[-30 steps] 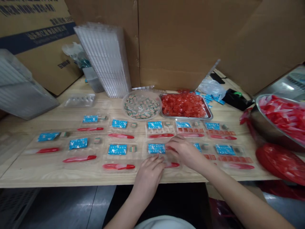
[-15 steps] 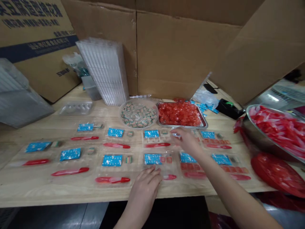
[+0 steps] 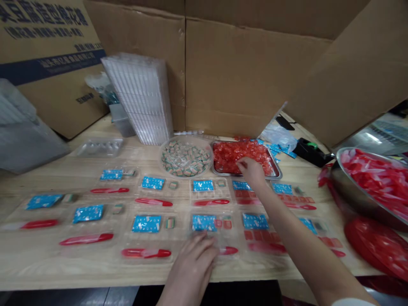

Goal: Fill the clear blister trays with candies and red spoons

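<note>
At the far left, a stack of ribbed clear plastic trays (image 3: 19,136) leans near a printed cardboard box (image 3: 51,63), and a taller stack of clear trays (image 3: 135,100) stands upright further along. In front of them, a clear blister tray (image 3: 100,148) lies on the pale wooden table (image 3: 47,182). Open clear trays cover the table's front in rows, most holding a blue sachet (image 3: 146,224), a red spoon (image 3: 145,253) and a small striped sweet (image 3: 170,222). The person's left hand (image 3: 191,270) lies open and palm down at the table's front edge, its fingers (image 3: 204,246) spread on a clear tray (image 3: 207,231), just beside a red spoon (image 3: 228,250) and below a blue sachet (image 3: 204,222) and two red cubes (image 3: 222,223). Further back, a round clear plate (image 3: 185,158) is heaped with striped sweets (image 3: 185,159). The right hand (image 3: 251,172) reaches across the trays into a steel tray (image 3: 279,174) of glossy, translucent red cubes (image 3: 236,155), its fingers curled down among them; whether they grip a cube is hidden. At the far right, a steel bowl (image 3: 346,191) holds red-and-white pieces (image 3: 379,182), with a round red lid (image 3: 376,248) just beside it.
</note>
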`<action>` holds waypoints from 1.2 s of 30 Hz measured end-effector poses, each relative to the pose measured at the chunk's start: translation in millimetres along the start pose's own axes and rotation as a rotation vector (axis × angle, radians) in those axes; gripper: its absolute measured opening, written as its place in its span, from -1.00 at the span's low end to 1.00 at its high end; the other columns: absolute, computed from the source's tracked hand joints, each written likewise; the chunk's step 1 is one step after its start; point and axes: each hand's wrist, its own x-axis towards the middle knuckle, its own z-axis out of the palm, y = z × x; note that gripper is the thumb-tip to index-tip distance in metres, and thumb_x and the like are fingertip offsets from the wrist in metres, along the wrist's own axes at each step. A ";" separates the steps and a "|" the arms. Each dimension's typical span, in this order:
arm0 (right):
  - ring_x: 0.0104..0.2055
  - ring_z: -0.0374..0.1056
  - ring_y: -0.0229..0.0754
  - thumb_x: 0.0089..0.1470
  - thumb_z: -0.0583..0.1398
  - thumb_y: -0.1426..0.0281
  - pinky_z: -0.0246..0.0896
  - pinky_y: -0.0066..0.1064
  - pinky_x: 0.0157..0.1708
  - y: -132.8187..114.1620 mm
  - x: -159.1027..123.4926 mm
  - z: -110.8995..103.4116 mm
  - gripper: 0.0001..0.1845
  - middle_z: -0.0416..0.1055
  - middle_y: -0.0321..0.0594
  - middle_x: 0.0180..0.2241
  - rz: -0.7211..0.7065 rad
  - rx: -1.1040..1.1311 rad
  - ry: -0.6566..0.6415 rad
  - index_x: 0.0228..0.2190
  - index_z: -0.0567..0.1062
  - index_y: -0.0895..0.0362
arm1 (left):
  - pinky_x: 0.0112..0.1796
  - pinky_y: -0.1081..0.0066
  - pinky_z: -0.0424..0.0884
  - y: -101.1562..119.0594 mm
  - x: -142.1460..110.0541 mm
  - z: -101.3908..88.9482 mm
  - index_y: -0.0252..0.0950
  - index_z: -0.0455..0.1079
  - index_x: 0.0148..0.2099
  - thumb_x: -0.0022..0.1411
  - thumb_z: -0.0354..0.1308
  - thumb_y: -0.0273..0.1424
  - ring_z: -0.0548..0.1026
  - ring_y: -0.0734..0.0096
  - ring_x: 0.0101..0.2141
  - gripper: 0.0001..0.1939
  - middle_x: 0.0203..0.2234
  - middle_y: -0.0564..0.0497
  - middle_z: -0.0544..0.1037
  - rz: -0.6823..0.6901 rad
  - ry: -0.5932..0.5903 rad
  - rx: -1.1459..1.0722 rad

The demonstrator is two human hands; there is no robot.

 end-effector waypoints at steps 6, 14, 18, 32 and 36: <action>-0.40 0.41 -0.17 0.09 0.05 0.08 0.27 -0.37 -0.44 -17.7 -58.9 -31.0 -0.59 0.51 -0.18 -0.39 0.070 0.292 -0.150 -0.31 0.49 0.13 | -0.03 0.27 0.43 2.6 13.3 -20.1 -0.15 0.38 -0.06 0.25 0.02 -0.52 0.42 0.33 0.00 -0.75 -0.07 0.01 0.51 -0.147 0.050 -0.131; -0.38 0.35 0.01 0.06 0.07 0.28 0.14 -0.12 -0.41 105.6 -147.8 -193.6 -0.70 0.46 0.14 -0.43 0.218 -0.664 0.471 -0.32 0.57 0.06 | -0.08 0.29 0.47 -1.7 2.4 -10.8 -0.15 0.39 -0.07 0.26 0.01 -0.49 0.46 0.32 -0.06 -0.76 -0.12 0.01 0.53 -0.130 0.069 -0.152; -0.34 0.36 0.09 -0.02 0.10 0.37 0.10 -0.12 -0.40 165.2 -183.7 -228.7 -0.75 0.45 0.28 -0.42 0.202 -0.897 0.245 -0.41 0.59 0.15 | -0.11 0.27 0.49 -4.3 -4.6 -2.3 -0.14 0.38 -0.05 0.26 0.03 -0.46 0.47 0.29 -0.06 -0.76 -0.13 0.00 0.53 -0.078 0.049 -0.105; -0.37 0.39 -0.06 0.02 0.08 0.25 0.25 -0.24 -0.38 113.8 -106.8 -161.9 -0.71 0.48 0.00 -0.34 0.133 -0.371 0.136 -0.32 0.53 0.11 | -0.14 0.34 0.51 -7.0 -6.5 0.5 -0.15 0.38 -0.06 0.25 0.04 -0.44 0.51 0.32 -0.12 -0.77 -0.18 0.01 0.56 -0.035 0.027 -0.011; -0.12 0.35 -0.04 0.02 0.12 0.31 0.27 -0.24 -0.16 59.9 -36.6 -85.3 -0.65 0.39 0.00 -0.13 -0.004 -0.294 0.036 -0.15 0.47 0.17 | -0.15 0.40 0.51 -6.9 -3.0 1.5 -0.17 0.38 -0.07 0.24 0.05 -0.46 0.53 0.34 -0.16 -0.77 -0.21 -0.01 0.57 0.040 0.043 -0.028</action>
